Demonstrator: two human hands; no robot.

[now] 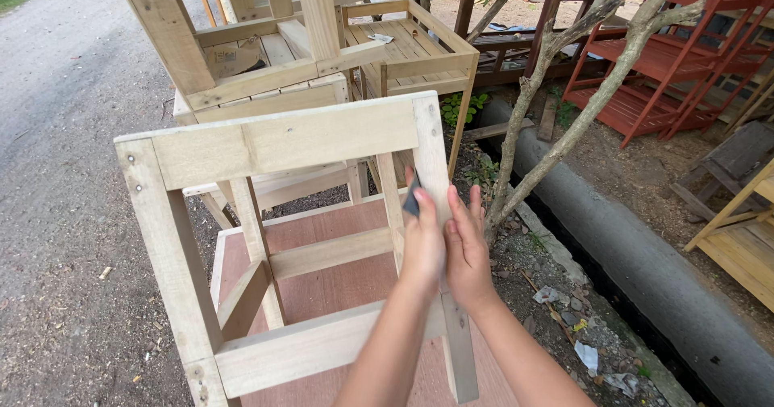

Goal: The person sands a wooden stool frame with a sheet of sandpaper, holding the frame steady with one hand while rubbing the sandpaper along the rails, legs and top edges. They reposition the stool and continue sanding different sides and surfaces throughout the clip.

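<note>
My left hand [422, 242] presses a grey sanding pad [412, 200] on the wooden frame's leg [433, 161]; right hand [468, 250] grips that leg.

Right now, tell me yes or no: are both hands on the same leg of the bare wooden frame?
Yes: the left hand and right hand press side by side on the frame's leg, a dark pad under the left fingers.

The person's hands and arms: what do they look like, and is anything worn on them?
Both are bare. The left hand and right hand have no gloves, and no rings show. Both forearms are uncovered as far as the bottom edge of the picture, with no sleeve, watch or bracelet in view. The nails look short and unpainted.
</note>
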